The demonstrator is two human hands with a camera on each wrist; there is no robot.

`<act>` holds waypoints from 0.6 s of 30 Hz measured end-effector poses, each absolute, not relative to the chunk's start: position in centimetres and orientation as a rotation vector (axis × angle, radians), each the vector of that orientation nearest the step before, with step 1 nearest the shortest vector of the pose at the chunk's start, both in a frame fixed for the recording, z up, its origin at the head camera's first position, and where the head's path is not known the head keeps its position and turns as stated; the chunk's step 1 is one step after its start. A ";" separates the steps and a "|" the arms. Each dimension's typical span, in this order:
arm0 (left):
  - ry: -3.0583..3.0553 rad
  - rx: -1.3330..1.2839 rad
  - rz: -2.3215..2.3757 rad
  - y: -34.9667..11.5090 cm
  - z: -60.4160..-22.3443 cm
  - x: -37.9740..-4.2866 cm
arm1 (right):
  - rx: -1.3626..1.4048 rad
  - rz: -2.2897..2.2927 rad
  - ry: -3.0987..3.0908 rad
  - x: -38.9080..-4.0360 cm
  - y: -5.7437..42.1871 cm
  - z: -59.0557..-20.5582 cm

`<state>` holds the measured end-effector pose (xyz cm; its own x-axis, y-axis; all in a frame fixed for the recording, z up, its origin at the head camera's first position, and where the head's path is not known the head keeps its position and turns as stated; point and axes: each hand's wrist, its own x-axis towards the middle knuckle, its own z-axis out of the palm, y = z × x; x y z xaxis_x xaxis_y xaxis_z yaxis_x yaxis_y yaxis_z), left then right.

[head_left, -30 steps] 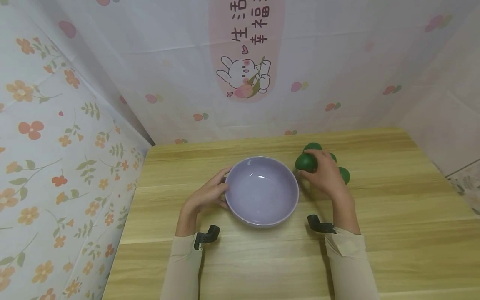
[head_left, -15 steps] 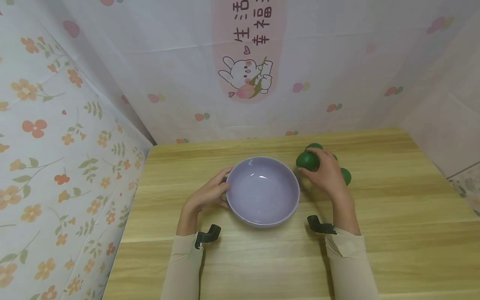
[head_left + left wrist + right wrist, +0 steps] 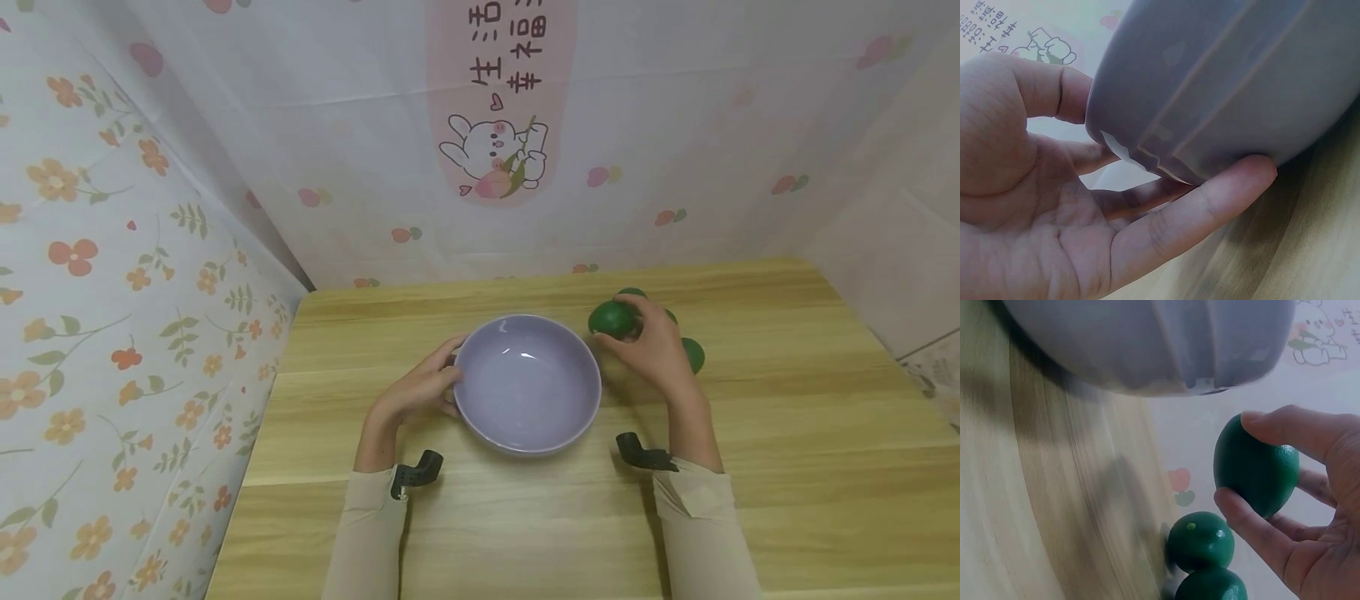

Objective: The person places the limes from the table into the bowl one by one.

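Observation:
A lavender bowl point(image 3: 527, 385) stands upright in the middle of the table, with nothing in it. My left hand point(image 3: 420, 384) holds its left side, the thumb at the rim and the other fingers around the outer wall and underside, as the left wrist view shows. To the right of the bowl, my right hand point(image 3: 651, 346) pinches a dark green lime point(image 3: 1254, 465) between thumb and fingers. The right wrist view shows this lime held off the wood. More limes sit beyond and beside the right hand, among them one lime point(image 3: 693, 356) on the right; the hand partly hides the others.
The wooden table point(image 3: 517, 533) reaches back to a white printed cloth point(image 3: 360, 167). On the left hangs a floral cloth point(image 3: 150, 367). A dark wrist mount point(image 3: 422, 472) sticks out from the left sleeve, another wrist mount point(image 3: 642, 452) from the right.
The right hand has raised the lime slightly and shifted it a little toward the bowl, apart from the other limes. The left hand and bowl keep their place; the head view has shifted slightly.

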<state>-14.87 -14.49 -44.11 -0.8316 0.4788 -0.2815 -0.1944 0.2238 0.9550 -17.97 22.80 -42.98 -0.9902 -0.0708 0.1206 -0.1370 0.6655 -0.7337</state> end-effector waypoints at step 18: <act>1.963 0.251 1.667 -14.3 -44.0 -14.8 | 0.211 1.324 -2.792 -17.9 22.5 -42.9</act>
